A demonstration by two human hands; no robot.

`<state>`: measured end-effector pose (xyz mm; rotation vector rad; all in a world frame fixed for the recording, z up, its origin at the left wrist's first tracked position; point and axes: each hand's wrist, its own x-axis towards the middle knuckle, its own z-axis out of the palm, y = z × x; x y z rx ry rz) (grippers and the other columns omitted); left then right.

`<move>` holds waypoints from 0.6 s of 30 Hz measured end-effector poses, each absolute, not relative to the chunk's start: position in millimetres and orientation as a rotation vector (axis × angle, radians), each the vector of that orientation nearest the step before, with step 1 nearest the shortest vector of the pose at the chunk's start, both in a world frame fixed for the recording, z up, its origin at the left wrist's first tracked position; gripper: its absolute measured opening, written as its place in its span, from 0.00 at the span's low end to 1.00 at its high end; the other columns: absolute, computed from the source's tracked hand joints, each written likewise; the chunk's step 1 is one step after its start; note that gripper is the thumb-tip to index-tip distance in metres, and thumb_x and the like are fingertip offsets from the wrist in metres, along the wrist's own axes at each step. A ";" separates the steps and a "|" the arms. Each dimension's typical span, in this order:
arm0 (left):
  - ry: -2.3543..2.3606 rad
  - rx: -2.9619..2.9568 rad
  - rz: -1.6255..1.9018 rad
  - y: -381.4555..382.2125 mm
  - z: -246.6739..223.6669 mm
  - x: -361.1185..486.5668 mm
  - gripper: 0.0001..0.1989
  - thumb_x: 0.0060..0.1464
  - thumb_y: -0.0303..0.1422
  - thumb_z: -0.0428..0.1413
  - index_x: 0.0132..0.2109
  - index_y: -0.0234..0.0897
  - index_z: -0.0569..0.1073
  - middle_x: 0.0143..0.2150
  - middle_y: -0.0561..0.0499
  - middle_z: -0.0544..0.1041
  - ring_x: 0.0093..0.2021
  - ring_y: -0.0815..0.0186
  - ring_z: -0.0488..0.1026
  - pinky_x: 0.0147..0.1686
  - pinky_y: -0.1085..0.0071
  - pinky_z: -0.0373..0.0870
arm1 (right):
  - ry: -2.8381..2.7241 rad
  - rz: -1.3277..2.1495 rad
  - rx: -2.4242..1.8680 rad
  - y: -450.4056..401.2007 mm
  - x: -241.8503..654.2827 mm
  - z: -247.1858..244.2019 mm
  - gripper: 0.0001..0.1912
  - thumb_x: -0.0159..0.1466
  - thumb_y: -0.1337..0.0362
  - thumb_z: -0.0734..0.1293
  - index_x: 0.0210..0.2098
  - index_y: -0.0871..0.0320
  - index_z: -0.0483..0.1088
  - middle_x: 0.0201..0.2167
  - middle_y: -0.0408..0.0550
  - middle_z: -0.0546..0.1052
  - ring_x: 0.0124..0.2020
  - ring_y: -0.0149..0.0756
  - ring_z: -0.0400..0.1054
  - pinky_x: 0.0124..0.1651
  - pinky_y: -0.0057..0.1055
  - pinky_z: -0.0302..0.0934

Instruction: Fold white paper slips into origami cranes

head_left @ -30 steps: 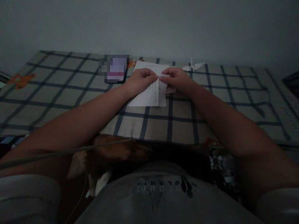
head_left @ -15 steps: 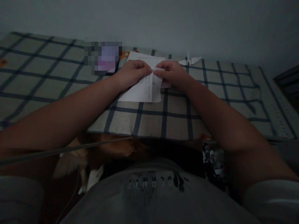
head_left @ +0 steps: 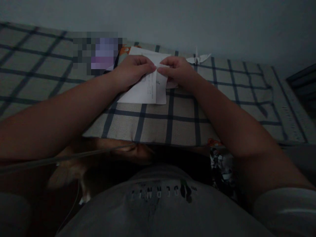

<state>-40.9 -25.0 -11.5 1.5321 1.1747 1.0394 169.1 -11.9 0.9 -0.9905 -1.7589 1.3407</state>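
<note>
Both hands pinch a printed sheet of white paper (head_left: pixel 142 93) near its upper middle, their fingertips almost meeting. My left hand (head_left: pixel 135 69) is closed on the paper's left part. With thumb and index finger, my right hand (head_left: pixel 176 68) grips it just to the right, beside an upright crease. Below the fingers the sheet hangs down or lies toward me; its exact contact with the cloth is unclear. Behind the hands lies another white paper (head_left: pixel 138 51). A folded paper crane (head_left: pixel 197 59) stands just beyond my right hand.
A checked cloth (head_left: pixel 158 126) covers the table. At the back left lies a pixelated purple-screened device (head_left: pixel 105 54). A wall (head_left: pixel 158 23) rises behind. Below the near edge, a brown dog (head_left: pixel 133 153) is on the left, with a cord (head_left: pixel 74 158) across it.
My view has shifted slightly, so the table items sit a little higher and further left. Both hands keep their pinch on the paper. The dog's legs have moved a little.
</note>
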 end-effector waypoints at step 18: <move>1.217 1.389 1.084 -38.7 2.0 -31.6 0.03 0.50 0.26 0.63 0.29 0.35 0.78 0.24 0.53 0.75 0.26 0.69 0.66 0.30 0.66 0.58 | -1.843 1.242 -1.039 -14.2 169.9 3.3 0.05 0.65 0.66 0.73 0.32 0.54 0.76 0.27 0.41 0.77 0.29 0.31 0.69 0.28 0.26 0.66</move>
